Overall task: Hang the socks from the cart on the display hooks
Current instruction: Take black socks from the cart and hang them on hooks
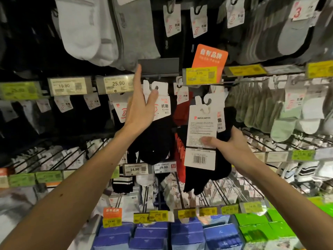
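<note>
The right hand [234, 148] grips a black sock pack [222, 168] just below a yellow price tag [201, 75], thumb on its card [200, 127]. The left hand [140, 107], fingers straight, touches a hung pack [162, 108]. Light, floppy socks likely steer best by the stiff card.

1. Up at the far right, a red "3" on a white card [298, 12].
2. Centre now: the orange sign [210, 55] reads "自有品牌", and right under it the 8.99 tag [200, 75], yellow.
3. Left along that rail, there's the 19.90 tag [66, 85], then the 25.90 tag [117, 84].
4. "抗菌" on the sock card [163, 107] in the middle, and again on a top card [177, 25].
5. Down a rail: the 14.90 tag [134, 169], and just right of it the 29.90 tag [163, 167].
6. Nearer, a small orange sign [112, 211] with the same "自有品牌", and the 39.90 tag [111, 221] below.
7. On the black socks [222, 167] in the right hand [232, 147], the back card [200, 138] shows a barcode. Its print is too fine to read.
</note>
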